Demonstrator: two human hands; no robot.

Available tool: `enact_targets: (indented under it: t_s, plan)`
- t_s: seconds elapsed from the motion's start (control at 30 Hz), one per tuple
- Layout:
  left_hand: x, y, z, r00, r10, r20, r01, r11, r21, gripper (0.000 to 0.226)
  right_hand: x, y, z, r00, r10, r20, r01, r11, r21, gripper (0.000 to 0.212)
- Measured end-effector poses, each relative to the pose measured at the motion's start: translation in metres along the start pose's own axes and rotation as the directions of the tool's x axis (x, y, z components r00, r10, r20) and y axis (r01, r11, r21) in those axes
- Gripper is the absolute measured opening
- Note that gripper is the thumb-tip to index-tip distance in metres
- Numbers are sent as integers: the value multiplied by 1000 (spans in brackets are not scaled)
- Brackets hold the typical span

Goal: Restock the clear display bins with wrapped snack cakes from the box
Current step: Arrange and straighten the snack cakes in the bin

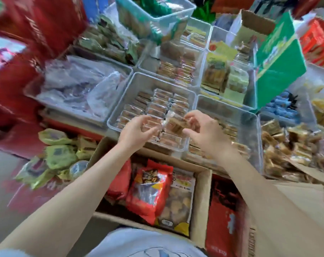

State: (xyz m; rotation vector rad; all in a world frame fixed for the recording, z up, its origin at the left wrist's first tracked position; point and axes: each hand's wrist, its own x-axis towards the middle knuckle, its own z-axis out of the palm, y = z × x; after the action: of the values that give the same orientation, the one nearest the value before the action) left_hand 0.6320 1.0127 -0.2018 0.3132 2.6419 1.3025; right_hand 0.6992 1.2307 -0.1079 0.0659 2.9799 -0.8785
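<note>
Snack cakes (173, 125) hovering over clear bin (120, 101); right hand (204, 130) pinching several, left hand (137, 131) pinching wrapper end. Judging light, crushable, slippery film; gripping by sides seeming best.

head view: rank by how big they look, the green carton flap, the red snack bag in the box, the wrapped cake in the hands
1. green carton flap
2. red snack bag, nearer the camera, so the gap from the flap is unsure
3. wrapped cake, clearly smallest

A snack shop: clear bins (179, 145) of wrapped cakes (158, 106), stock cartons (200, 197) of packets
</note>
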Motion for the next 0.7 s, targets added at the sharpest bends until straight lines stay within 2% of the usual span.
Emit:
enact_targets:
  t_s: [0.07,0.1,0.17,0.27,0.4,0.53,0.6,0.7]
  plan:
    - [14,-36,-12,996,-28,-85,53,952,300,71,39,-14,14,999,14,-40,-14,1000,13,35]
    - [17,-51,-16,997,-45,-62,67,909,411,80,58,-19,22,998,24,-50,-23,999,22,36]
    - [19,-77,-18,997,-77,25,52,852,521,94,91,-28,42,998,33,-58,-32,999,31,37]
    - [17,-94,-14,998,-53,42,22,843,537,101,132,-38,75,996,67,-65,-66,997,28,39]
    - [17,-100,-8,1000,-9,16,-2,832,555,100,175,-48,117,991,105,-84,-105,994,6,35]
    - [17,-106,-1,999,38,-19,-21,830,557,94,196,-40,153,994,97,-57,-104,984,-147,28]
    - [18,-107,1,998,50,-28,-26,826,564,92,197,-33,164,999,44,-8,-45,953,-299,29]
    - [19,-108,5,995,74,-68,-23,824,566,92,196,-27,174,989,-134,58,146,870,-471,28]
